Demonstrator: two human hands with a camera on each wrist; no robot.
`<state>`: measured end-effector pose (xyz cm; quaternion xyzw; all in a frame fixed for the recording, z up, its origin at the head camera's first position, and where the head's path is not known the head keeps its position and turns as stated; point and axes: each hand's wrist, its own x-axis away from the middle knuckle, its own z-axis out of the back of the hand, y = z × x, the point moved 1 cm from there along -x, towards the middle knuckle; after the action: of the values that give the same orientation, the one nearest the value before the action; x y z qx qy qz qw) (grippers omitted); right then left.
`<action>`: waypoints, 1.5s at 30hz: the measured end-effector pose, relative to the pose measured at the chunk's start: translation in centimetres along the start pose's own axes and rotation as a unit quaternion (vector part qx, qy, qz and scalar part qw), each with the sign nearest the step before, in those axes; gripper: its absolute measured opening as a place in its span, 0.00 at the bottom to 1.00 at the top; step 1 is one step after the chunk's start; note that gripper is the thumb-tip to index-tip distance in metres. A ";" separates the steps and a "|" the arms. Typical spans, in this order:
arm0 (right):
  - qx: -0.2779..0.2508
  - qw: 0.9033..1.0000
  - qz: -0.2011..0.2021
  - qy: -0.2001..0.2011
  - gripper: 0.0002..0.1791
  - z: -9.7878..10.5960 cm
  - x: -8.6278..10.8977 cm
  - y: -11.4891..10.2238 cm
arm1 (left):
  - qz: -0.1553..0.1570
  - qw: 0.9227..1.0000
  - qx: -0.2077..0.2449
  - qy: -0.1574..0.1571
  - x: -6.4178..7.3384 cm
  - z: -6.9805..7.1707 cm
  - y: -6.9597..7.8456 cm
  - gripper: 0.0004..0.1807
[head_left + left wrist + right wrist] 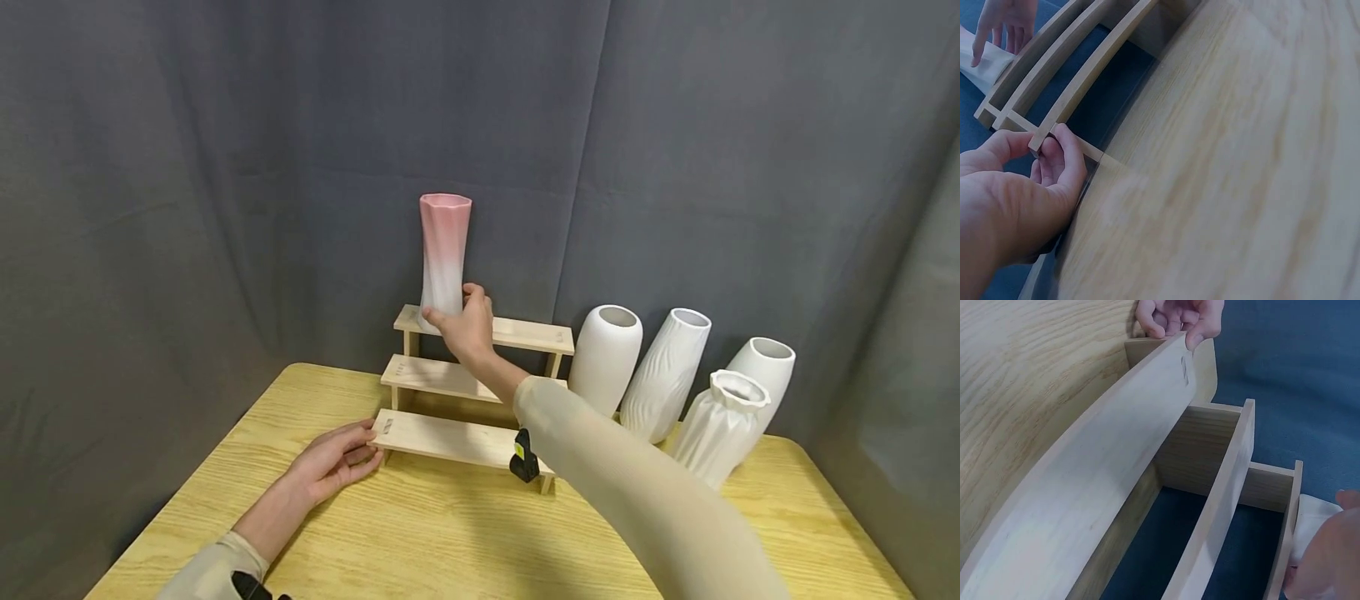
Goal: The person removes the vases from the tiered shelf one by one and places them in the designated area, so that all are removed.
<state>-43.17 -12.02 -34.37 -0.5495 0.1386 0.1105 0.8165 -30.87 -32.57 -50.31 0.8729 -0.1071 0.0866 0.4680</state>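
A tall pink-to-white vase (444, 250) with a fluted body stands upright at the left end of the top step of a three-step wooden display stand (450, 437). My right hand (468, 327) grips the vase low down, thumb in front and fingers round its right side. In the left wrist view, the vase's white base (985, 65) shows against the top step. My left hand (337, 458) pinches the left end of the lowest step between thumb and fingers, as the right wrist view also shows.
Right of the stand are several white vases: a smooth rounded one (606, 358), a wave-textured one (666, 375), a pleated one with a ruffled neck (723, 425) and another smooth one (768, 375) behind it. A grey curtain (300, 167) hangs behind the wooden table (360, 533).
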 end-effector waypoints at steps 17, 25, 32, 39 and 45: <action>0.023 0.999 0.043 -0.012 0.40 0.2 -0.8 1.0 | 0.009 1.000 0.004 -0.017 0.1 -0.3 0.0 0.28; 0.070 0.996 0.059 -0.019 0.48 -0.3 -1.3 1.6 | 0.006 1.000 0.002 -0.019 0.3 -0.5 0.1 0.33; 0.093 0.993 0.073 -0.004 0.48 -0.3 -1.5 2.2 | 0.006 1.000 0.000 -0.019 0.2 -0.5 0.2 0.31; 0.069 0.996 0.059 0.006 0.48 0.1 -1.1 3.2 | 0.010 1.000 -0.002 -0.004 -0.2 -0.5 -0.8 0.29; 0.039 0.996 0.074 0.006 0.45 0.5 -1.2 4.1 | 0.010 1.000 -0.002 -0.001 -0.7 -0.6 -1.4 0.31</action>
<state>-45.64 -10.03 -37.28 -0.5062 0.1880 0.1618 0.8260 -31.17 -31.28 -51.28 0.8711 -0.1163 0.0896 0.4686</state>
